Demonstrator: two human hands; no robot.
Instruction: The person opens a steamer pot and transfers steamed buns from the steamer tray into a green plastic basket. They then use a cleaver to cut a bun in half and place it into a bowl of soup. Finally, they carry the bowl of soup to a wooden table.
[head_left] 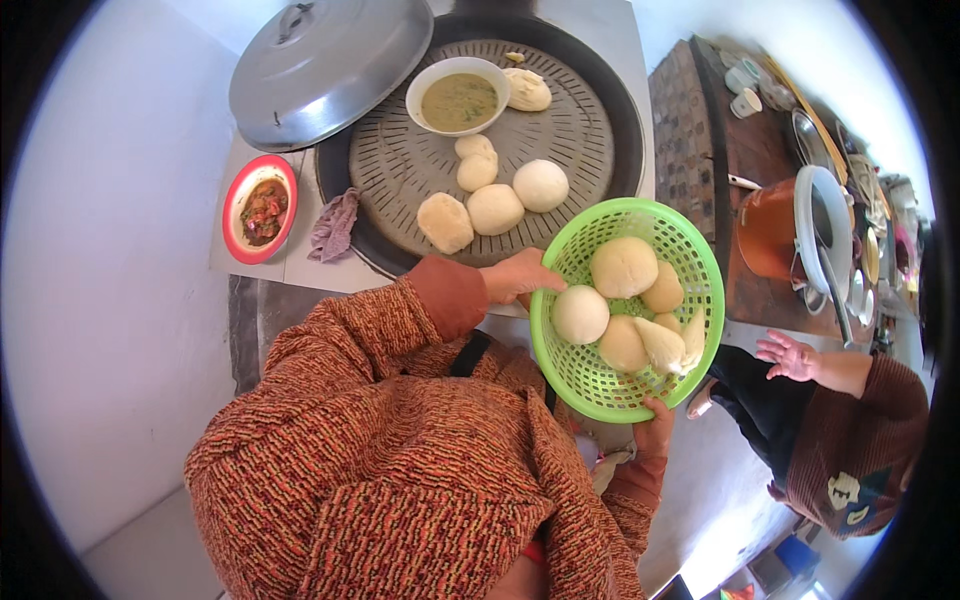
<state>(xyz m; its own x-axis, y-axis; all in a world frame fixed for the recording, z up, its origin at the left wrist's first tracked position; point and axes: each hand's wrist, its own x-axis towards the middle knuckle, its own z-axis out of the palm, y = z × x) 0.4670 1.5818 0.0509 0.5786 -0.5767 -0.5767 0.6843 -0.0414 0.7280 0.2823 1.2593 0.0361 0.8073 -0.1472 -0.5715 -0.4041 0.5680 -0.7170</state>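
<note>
Room R on rack (588,145); bowl (458,103), buns (495,210) block mid; lid (330,75) far L; basket (570,385) near R.

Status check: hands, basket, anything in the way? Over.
Left hand, right hand: both gripping green basket. Pale buns inside. Another person's hand off to the right, not touching basket.

Pale counter (318,284) with wide pan (627,150) and red-rimmed dish (235,203)
</note>
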